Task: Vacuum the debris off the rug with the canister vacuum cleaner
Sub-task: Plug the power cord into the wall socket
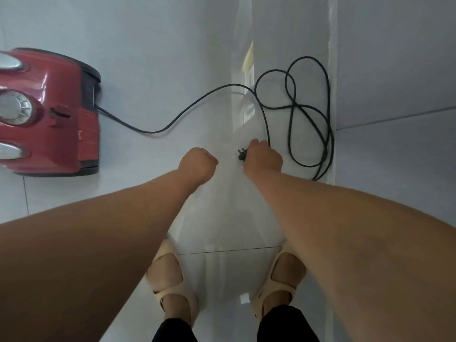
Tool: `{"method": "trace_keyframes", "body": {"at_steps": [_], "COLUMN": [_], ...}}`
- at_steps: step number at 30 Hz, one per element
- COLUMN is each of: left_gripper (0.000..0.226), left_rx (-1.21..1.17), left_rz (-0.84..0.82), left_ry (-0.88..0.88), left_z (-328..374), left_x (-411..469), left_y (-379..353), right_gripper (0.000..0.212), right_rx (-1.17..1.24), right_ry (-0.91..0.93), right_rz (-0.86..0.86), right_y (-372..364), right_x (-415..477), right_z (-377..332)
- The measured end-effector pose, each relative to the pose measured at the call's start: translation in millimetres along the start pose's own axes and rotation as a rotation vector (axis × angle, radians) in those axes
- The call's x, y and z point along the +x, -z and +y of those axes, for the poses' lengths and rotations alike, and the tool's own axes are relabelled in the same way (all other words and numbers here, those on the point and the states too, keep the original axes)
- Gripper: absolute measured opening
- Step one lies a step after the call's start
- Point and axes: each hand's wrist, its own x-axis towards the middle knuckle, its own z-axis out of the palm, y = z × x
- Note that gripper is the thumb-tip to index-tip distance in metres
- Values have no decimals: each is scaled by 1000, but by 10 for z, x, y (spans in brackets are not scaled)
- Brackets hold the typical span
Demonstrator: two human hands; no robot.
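Plug (241, 154) sits tight in your right hand (262, 157); left hand (197, 165) is a shut fist w/ nothing seen in it. Shake cord (308, 114) loops loose before plugging in. Vacuum (47, 112) waits far left; no rug in view.

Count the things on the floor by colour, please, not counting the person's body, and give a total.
Red: 1, the vacuum cleaner
Black: 1, the power cord with its plug, held in the right hand
Beige: 2, the sandals
Total: 4
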Motion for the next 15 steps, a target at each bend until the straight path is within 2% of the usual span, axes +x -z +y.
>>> {"method": "trace_keyframes", "body": {"at_steps": [7,12,15], "left_gripper": [28,30,19], "left_rx": [-40,-85,-100], "left_rz": [7,64,70], "left_ry": [-11,-29,-53], "left_z": [28,126,230], "left_x": [-44,-247,-485], "left_y": [35,220,354], "right_gripper": [23,25,19], "right_rx": [-67,333,653], "right_ry": [63,72,47], "right_rz": [-77,-41,-86], "right_y": [-13,209,464], "right_x": [-63,-244,-427], "right_z": [-68,-234,-346]}}
